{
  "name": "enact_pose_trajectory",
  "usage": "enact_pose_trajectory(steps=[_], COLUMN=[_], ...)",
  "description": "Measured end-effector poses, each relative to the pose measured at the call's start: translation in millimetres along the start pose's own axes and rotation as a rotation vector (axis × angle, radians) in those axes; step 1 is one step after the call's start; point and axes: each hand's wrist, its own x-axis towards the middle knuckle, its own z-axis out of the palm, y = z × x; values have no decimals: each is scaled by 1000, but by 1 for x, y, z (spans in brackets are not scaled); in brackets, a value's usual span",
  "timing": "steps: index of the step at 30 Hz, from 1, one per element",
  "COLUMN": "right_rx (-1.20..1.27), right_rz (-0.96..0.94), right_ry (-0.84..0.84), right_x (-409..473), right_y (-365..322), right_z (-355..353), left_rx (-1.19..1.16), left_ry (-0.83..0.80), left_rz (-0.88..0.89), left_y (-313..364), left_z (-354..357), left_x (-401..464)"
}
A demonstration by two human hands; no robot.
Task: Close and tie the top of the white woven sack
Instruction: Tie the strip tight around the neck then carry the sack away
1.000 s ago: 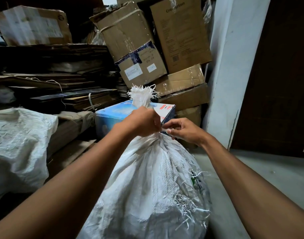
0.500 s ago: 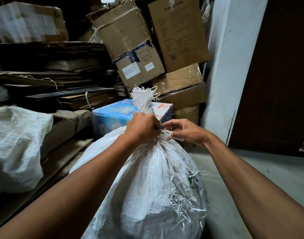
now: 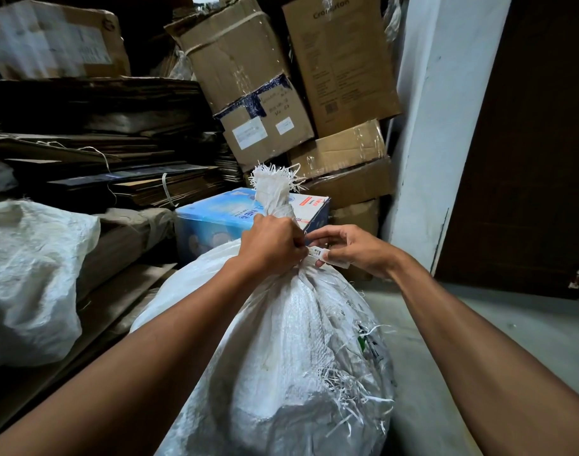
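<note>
Right now my left hand (image 3: 271, 243) grips the bulging white woven sack (image 3: 291, 357) by its bunched neck; beside it my right hand (image 3: 350, 246) pinches a printed white strip (image 3: 326, 256). Slackening could let the neck reopen.

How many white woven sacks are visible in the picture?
2. One white woven sack stands in the middle, neck held by both hands; another sack lies at the left. Others may be hidden.

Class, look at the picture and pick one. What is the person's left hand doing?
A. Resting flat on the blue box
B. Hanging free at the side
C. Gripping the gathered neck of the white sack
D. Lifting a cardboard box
C: the left hand is wrapped around the bunched neck of the white sack, just below its frayed top.
</note>
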Motion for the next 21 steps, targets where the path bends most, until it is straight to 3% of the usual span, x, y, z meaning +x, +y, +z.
enact_pose_trajectory(steps=[21], right_rx=[4], right_rz=[14], right_ry=[36], right_x=[0], right_y=[-7], right_z=[2], left_rx=[-110], left_ry=[51], left_rz=[-34], left_y=[6], left_z=[-10], left_x=[-14])
